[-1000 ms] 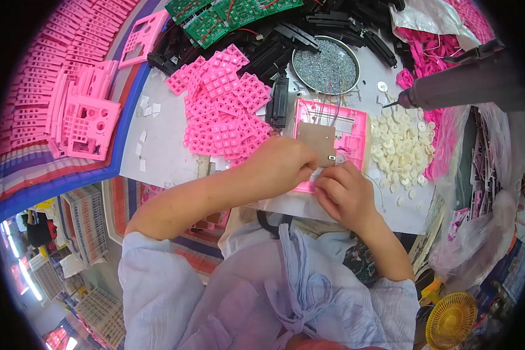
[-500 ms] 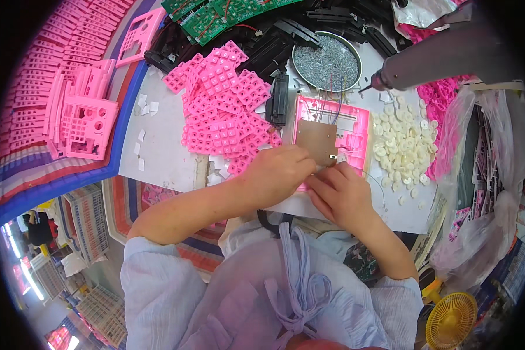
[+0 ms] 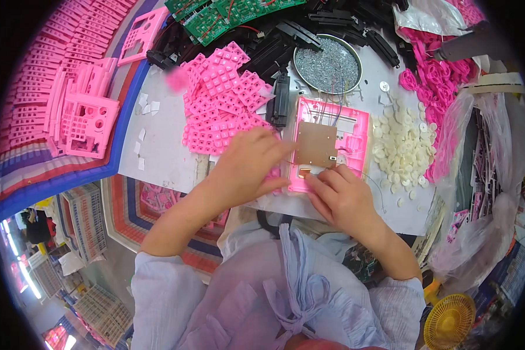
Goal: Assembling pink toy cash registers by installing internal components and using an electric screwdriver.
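Observation:
A pink plastic casing lies on the white worktop with a brown circuit board inside it. Thin wires run from the board's far side. My right hand rests at the near edge of the board with its fingers curled together; its fingertips cover whatever they pinch. Beside them a small copper-coloured piece shows in the casing. My left hand hovers left of the casing, fingers stretched and apart, holding nothing visible. It overlaps the near side of a heap of pink keypads.
Beyond the casing are a round dish of screws, black plastic parts and green circuit boards. White discs and pink coiled cords lie right. A dark tool hangs upper right. Pink panels fill the left.
My left hand has moved left off the board's near edge, and its fingers have spread. My right hand stays in place. The hanging tool has swung up and right. A keypad at the heap's far left is blurred.

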`<state>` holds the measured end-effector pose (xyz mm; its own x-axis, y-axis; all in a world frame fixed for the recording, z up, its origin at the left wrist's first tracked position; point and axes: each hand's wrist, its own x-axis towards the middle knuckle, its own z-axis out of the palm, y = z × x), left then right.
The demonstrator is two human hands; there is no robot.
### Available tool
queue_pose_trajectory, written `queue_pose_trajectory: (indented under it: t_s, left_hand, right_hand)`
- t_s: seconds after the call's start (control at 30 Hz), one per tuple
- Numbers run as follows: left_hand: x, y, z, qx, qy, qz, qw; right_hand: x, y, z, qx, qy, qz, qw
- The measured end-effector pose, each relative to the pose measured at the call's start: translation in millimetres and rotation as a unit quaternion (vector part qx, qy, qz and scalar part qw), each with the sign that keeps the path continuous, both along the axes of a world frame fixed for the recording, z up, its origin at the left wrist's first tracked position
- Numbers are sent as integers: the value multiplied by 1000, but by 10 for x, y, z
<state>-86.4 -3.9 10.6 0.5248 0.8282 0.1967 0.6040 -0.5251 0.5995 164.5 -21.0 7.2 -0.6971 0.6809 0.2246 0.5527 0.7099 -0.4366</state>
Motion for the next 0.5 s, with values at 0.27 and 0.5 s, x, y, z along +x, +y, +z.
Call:
queue_pose_trajectory:
  t_s: [0.27, 0.5]
  left_hand:
    - [-133, 190, 258, -169, -100, 46, 979]
    - [-34, 204, 103, -504, -328, 132, 788]
  right_hand:
    - [-99, -51, -7, 4, -57, -37, 998]
    - [-10, 107, 154, -61, -110, 62, 990]
